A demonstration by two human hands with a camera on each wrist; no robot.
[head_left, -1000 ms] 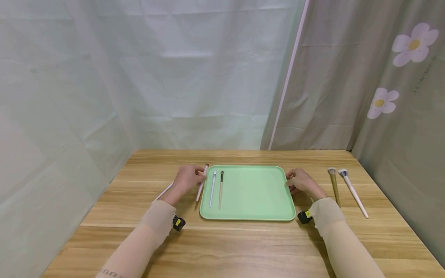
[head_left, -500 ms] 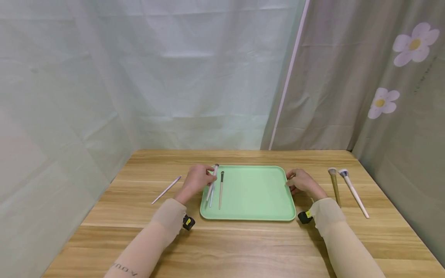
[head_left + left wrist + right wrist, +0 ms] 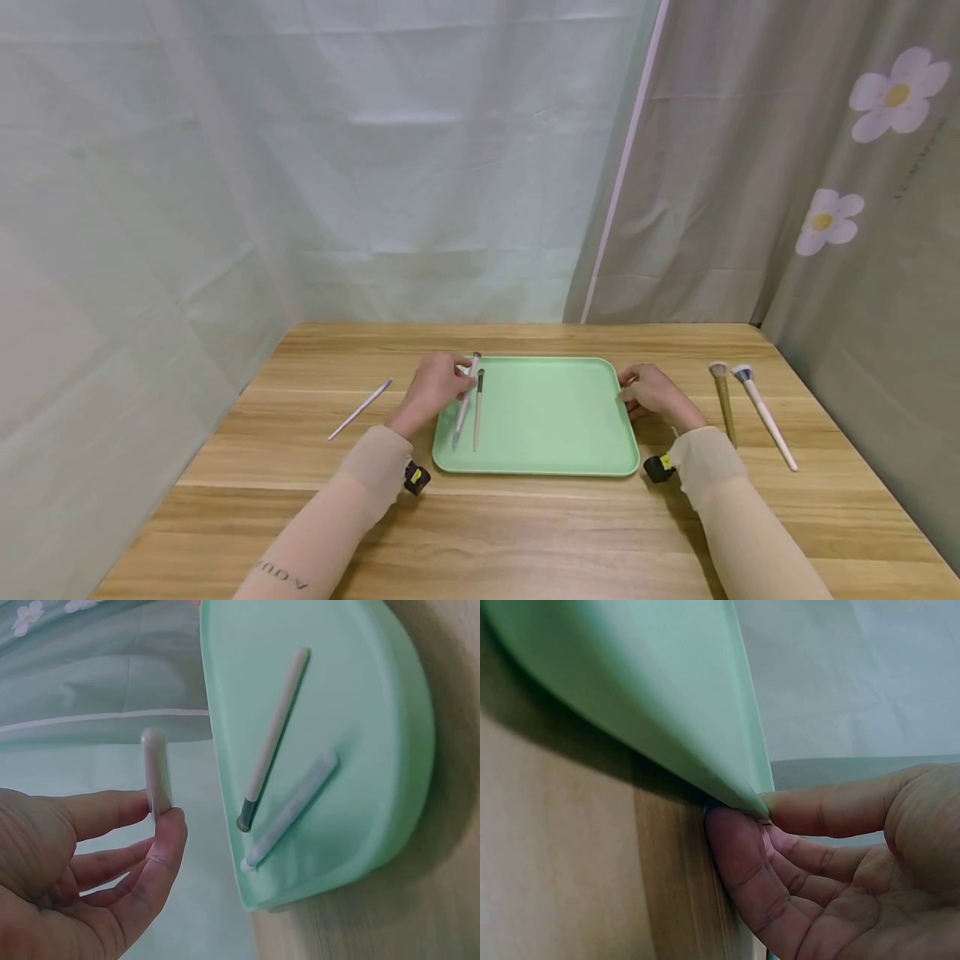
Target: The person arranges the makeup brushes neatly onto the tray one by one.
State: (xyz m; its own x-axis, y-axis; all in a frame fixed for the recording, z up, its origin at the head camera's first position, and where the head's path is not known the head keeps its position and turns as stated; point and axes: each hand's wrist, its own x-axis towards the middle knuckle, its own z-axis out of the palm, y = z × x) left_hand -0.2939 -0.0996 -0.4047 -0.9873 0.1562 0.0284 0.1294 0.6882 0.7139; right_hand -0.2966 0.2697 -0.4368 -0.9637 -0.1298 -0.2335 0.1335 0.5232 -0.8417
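In the head view, the left hand (image 3: 437, 389) pinches a slim, pale pink makeup brush with a dark tip (image 3: 464, 404) over the left side of a shallow, mint-green rectangular tray (image 3: 555, 417), its handle slanting from the fingertips toward the wearer. Just right of those fingers lies a slender pinkish brush with a dark ferrule (image 3: 478, 417); lowering the held brush on this slant could nudge it or leave the two crossed. A thin lilac-white brush (image 3: 360, 408) rests on the wooden table (image 3: 525, 542), left of the fingers, near enough to the forearm for a careless sleeve to roll it. In the left wrist view, thumb and fingertip are clamped on the held brush, raised apart from the tray, and a pale lilac brush (image 3: 292, 806) lies in the tray beside the dark-ferruled one. With so small a contact, the brush could swivel or slip and drop onto that lilac handle. In the right wrist view, the right hand (image 3: 821, 874) has its fingertips closed on the tray's edge from both sides; a tug or twist there could shift the tray and set the loose brushes rolling.
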